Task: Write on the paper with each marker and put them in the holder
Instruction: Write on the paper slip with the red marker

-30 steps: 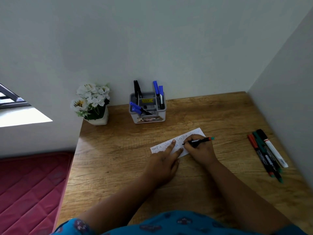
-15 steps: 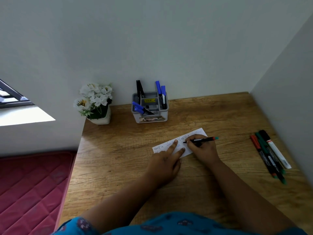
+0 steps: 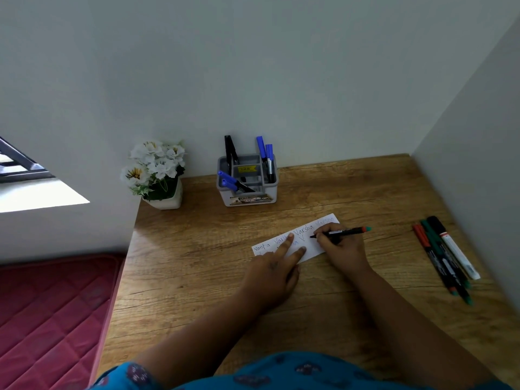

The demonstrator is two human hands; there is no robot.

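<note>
A white strip of paper point(image 3: 312, 232) with handwritten words lies on the wooden desk point(image 3: 197, 263). My left hand point(image 3: 274, 270) presses two spread fingers onto the strip. My right hand point(image 3: 342, 246) grips a black marker with a green end point(image 3: 349, 232), its tip touching the paper's lower line. A grey holder point(image 3: 247, 192) at the back wall contains several blue-capped markers and a black one. Several more markers point(image 3: 444, 254), red, green and white-bodied, lie in a row on the desk at the right.
A white pot of white flowers point(image 3: 157, 173) stands at the desk's back left corner. Walls close the desk at the back and right. A red mattress point(image 3: 50, 319) lies below the desk's left edge.
My right hand with the marker has shifted slightly along the paper while writing. My left hand stays pressed on the strip. The camera view has drifted a little.
</note>
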